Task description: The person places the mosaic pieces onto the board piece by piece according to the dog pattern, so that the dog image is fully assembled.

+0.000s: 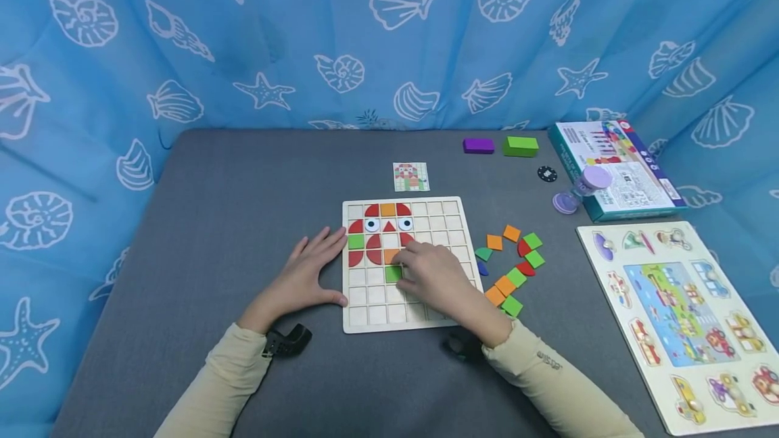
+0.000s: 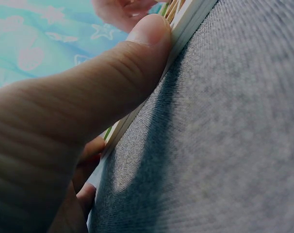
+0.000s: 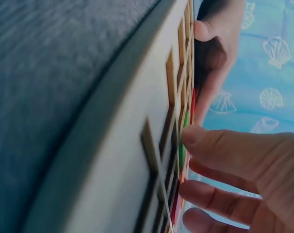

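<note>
A pale wooden grid board [image 1: 371, 316] lies on the table with red, orange, green and white tiles set in its upper left, two of them bearing eyes. Against its left side rests my left hand [image 1: 310, 272], thumb and fingertips at the edge, fingers spread. My right hand [image 1: 435, 272] is over the middle of the board, its fingertips down at the tiles. Beside its thumb, a green tile [image 1: 393, 275] sits in a cell below an orange tile [image 1: 390, 257]. The right wrist view shows that thumb [image 3: 198, 138] by the green tile, with the other fingers apart from it.
Loose orange, green, red and blue tiles [image 1: 505, 285] lie right of the board. A pattern card [image 1: 411, 177] is above it. Farther right are a picture puzzle board [image 1: 615, 330], a box [image 1: 627, 188] and a lilac-capped timer [image 1: 581, 191]. Purple [image 1: 478, 146] and green blocks [image 1: 520, 147] stand behind.
</note>
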`<state>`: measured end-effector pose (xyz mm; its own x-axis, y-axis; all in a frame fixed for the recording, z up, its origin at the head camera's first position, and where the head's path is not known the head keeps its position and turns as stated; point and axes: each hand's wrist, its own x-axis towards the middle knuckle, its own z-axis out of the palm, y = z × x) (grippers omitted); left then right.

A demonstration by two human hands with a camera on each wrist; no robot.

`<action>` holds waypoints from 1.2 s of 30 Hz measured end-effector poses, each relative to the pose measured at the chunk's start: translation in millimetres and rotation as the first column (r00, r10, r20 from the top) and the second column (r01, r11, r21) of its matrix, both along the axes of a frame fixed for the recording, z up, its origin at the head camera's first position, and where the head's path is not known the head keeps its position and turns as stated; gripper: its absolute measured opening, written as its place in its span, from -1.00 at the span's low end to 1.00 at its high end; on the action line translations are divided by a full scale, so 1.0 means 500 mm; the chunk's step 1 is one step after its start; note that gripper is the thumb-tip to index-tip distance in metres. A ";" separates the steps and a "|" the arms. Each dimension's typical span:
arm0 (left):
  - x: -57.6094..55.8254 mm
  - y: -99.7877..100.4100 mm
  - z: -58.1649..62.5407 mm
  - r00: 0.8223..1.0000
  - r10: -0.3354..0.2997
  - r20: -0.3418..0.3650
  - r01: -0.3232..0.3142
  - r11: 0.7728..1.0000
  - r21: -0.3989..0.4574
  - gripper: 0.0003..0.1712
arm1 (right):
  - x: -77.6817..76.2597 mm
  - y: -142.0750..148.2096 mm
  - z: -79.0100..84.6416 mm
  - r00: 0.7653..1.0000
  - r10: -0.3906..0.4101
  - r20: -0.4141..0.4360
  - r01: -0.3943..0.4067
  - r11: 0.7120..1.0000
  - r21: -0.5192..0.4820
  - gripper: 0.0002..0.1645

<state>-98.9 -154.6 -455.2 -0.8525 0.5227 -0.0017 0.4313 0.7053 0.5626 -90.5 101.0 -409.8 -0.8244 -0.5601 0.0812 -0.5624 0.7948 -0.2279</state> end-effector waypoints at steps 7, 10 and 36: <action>0.000 0.001 0.000 1.000 -0.002 0.004 0.002 1.000 0.003 0.26 | 0.003 0.097 0.020 0.996 -0.045 0.075 0.055 0.988 -0.142 -0.71; -0.001 0.002 0.000 1.000 -0.001 0.003 0.001 1.000 0.005 0.26 | 0.009 0.166 0.022 0.990 -0.088 0.107 0.104 0.982 -0.155 -0.70; 0.001 -0.002 -0.002 1.000 0.003 0.005 -0.003 1.000 0.019 0.26 | 0.046 0.330 0.017 0.954 -0.234 0.186 0.247 0.967 -0.054 -0.72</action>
